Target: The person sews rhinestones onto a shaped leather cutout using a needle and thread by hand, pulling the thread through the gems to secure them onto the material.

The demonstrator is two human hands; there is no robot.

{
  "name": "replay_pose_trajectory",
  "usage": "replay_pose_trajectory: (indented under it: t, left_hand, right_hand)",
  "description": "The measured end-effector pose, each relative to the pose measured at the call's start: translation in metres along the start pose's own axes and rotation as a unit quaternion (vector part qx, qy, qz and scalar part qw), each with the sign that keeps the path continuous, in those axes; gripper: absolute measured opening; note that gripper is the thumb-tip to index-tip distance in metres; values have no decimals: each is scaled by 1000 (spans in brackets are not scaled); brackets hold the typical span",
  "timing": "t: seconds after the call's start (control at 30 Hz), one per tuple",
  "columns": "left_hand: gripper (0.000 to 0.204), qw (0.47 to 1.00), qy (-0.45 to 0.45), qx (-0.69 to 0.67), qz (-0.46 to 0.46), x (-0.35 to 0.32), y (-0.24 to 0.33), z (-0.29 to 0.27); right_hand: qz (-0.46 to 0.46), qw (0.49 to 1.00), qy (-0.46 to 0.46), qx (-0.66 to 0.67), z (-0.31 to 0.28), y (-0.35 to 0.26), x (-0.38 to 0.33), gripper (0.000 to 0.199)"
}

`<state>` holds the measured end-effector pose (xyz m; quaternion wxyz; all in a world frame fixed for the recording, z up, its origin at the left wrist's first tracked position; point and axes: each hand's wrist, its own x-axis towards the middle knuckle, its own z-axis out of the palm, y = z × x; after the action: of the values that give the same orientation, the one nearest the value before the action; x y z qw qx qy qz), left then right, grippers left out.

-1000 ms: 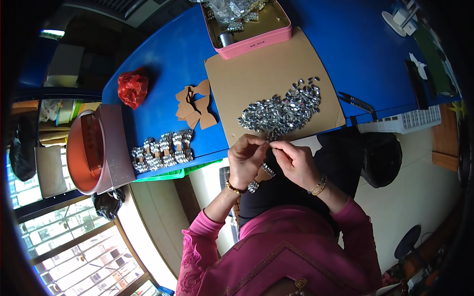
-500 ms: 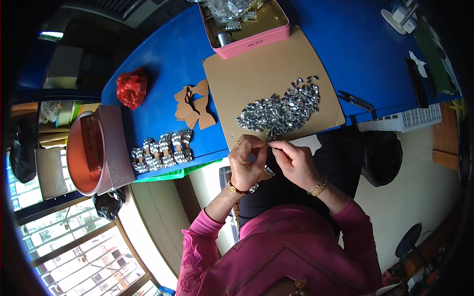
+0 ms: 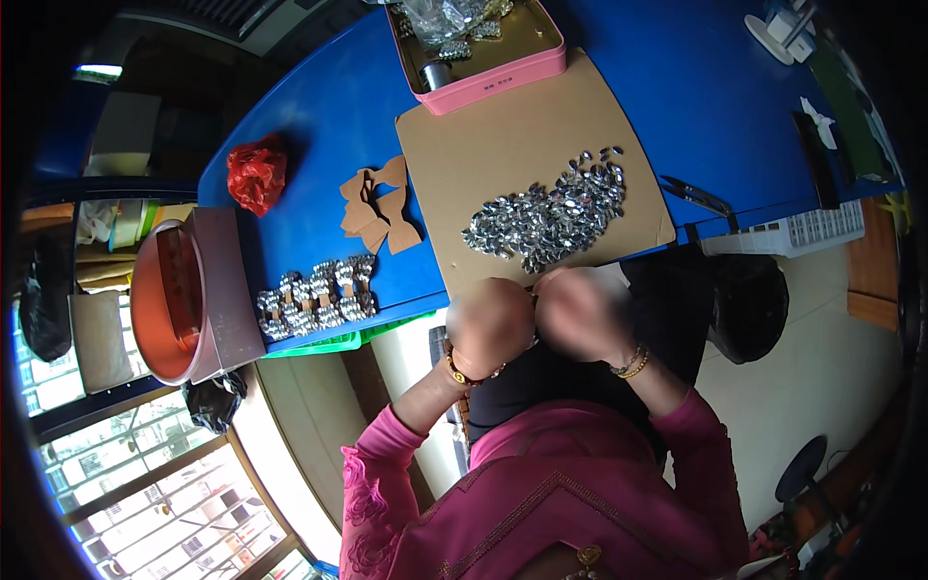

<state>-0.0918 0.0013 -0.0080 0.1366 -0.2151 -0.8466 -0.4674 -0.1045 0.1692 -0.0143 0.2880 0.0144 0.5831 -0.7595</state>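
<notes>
My left hand (image 3: pixel 490 327) and my right hand (image 3: pixel 582 314) are close together over my lap, just off the near edge of the brown cardboard sheet (image 3: pixel 459 164). Both look closed, with curled fingers. Blur covers part of each hand, so whatever they hold cannot be made out. A small pale, shiny bit shows beside my left hand. Beyond the hands, a heap of silver, oval, faceted beads (image 3: pixel 551 217) is spread on the cardboard.
Brown bow-shaped card pieces (image 3: pixel 394 215) lie left of the cardboard, with bead-covered ones (image 3: pixel 319 295) nearer the edge. A pink tin (image 3: pixel 498 89) stands behind, scissors (image 3: pixel 696 196) to the right. A red plastic bag (image 3: pixel 258 174) and pink bin (image 3: pixel 220 290) are at left.
My hands have turned and drawn slightly apart from their fingertip-to-fingertip pinch. The beaded card edge that showed beneath my left hand is now mostly hidden.
</notes>
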Motion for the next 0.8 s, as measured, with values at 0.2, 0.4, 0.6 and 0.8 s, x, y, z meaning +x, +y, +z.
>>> replay_pose_trajectory:
  t: [0.2, 0.4, 0.6, 0.8]
  left_hand:
    - [20, 993, 49, -40, -101, 0, -1, 1]
    - [20, 993, 62, -32, -99, 1, -1, 3]
    - [21, 993, 67, -32, -97, 2, -1, 3]
    - [21, 993, 65, -26, -94, 1, -1, 3]
  right_hand:
    - [-184, 971, 41, -148, 5, 8, -2, 4]
    - [-205, 953, 54, -215, 7, 8, -3, 6]
    - [-202, 952, 57, -223, 7, 8, -4, 7]
    - [-207, 951, 57, -221, 7, 9, -4, 7]
